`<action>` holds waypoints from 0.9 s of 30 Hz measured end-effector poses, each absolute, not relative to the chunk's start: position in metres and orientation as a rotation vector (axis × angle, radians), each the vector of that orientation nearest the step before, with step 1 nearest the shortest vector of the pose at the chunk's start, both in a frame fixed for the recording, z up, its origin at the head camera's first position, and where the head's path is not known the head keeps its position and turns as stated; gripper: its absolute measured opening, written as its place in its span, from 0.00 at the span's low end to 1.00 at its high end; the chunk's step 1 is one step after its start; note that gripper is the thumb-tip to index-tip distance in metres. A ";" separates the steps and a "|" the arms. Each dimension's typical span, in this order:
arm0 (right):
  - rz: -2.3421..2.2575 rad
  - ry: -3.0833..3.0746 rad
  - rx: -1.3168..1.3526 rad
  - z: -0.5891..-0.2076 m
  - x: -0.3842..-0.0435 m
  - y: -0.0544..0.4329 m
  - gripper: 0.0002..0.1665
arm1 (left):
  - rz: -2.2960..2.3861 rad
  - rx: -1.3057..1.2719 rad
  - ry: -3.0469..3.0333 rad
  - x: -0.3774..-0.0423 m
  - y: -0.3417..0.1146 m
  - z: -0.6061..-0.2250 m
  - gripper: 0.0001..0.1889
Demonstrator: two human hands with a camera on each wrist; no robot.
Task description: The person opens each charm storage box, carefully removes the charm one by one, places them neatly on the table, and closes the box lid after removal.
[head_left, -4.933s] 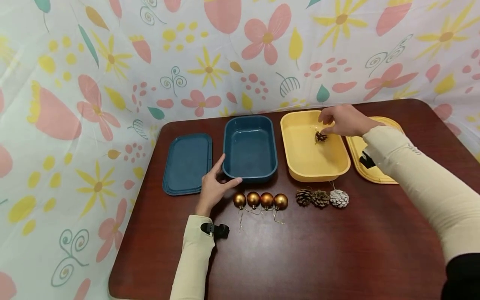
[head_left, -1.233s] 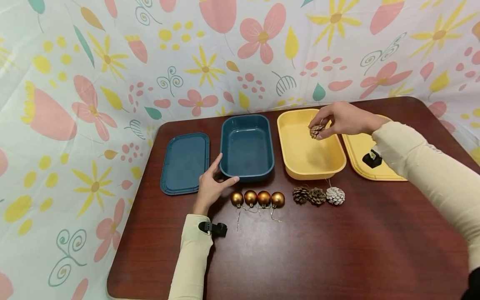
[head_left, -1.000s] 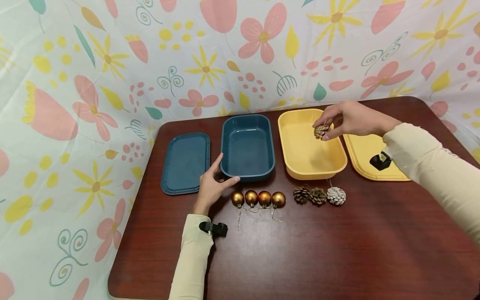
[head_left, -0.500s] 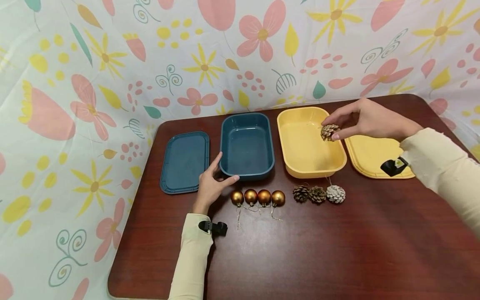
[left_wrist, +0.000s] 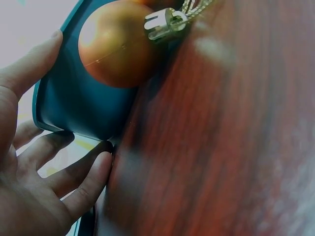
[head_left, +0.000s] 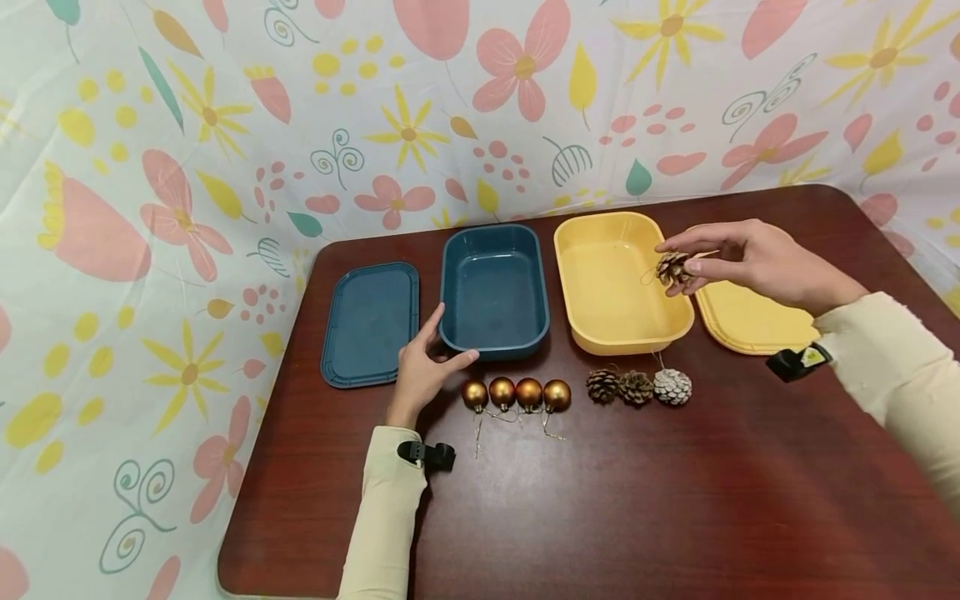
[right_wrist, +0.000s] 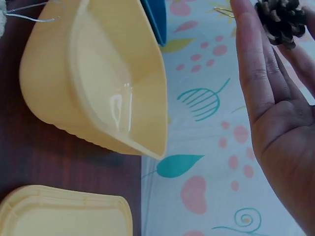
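My right hand (head_left: 761, 262) pinches a brown pinecone (head_left: 672, 268) with a thin hanging loop, above the right rim of the yellow box (head_left: 615, 300). In the right wrist view the pinecone (right_wrist: 281, 22) sits between thumb and fingers, apart from the yellow box (right_wrist: 115, 93). My left hand (head_left: 422, 377) rests at the near left corner of the blue box (head_left: 495, 292), thumb and fingers spread along its rim and side. Close to that hand, in the left wrist view, is a gold bauble (left_wrist: 115, 46) with a metal cap.
Several gold and copper baubles (head_left: 528, 395) lie in a row before the blue box. Two brown pinecones (head_left: 634, 388) and a white one (head_left: 672, 387) lie before the yellow box. A blue lid (head_left: 372, 325) lies left, a yellow lid (head_left: 750, 317) right. Patterned cloth (head_left: 420, 75) hangs behind the table.
My right hand has lifted the pinecone out of the yellow box and carried it rightward to above the right rim. My left hand stays at the blue box.
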State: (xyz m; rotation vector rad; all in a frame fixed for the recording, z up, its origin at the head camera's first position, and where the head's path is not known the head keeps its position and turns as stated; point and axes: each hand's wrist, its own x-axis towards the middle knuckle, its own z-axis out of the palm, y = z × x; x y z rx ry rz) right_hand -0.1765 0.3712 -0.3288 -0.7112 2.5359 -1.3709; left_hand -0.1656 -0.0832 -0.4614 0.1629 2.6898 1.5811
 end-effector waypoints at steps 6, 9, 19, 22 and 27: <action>-1.422 2.508 -0.744 -0.335 -0.162 0.379 0.21 | 1.572 0.170 2.692 -0.166 -0.082 -0.462 0.49; -1.425 2.509 -0.737 -0.337 -0.154 0.383 0.20 | 1.571 0.164 2.688 -0.166 -0.082 -0.463 0.49; -1.352 2.684 -0.488 -0.348 -0.132 0.391 0.19 | 1.574 0.164 2.694 -0.166 -0.083 -0.462 0.49; -1.400 2.671 -0.478 -0.354 -0.129 0.392 0.20 | 1.575 0.156 2.691 -0.165 -0.082 -0.462 0.49; -1.412 2.729 -0.575 -0.364 -0.126 0.393 0.22 | 1.578 0.152 2.696 -0.165 -0.081 -0.462 0.49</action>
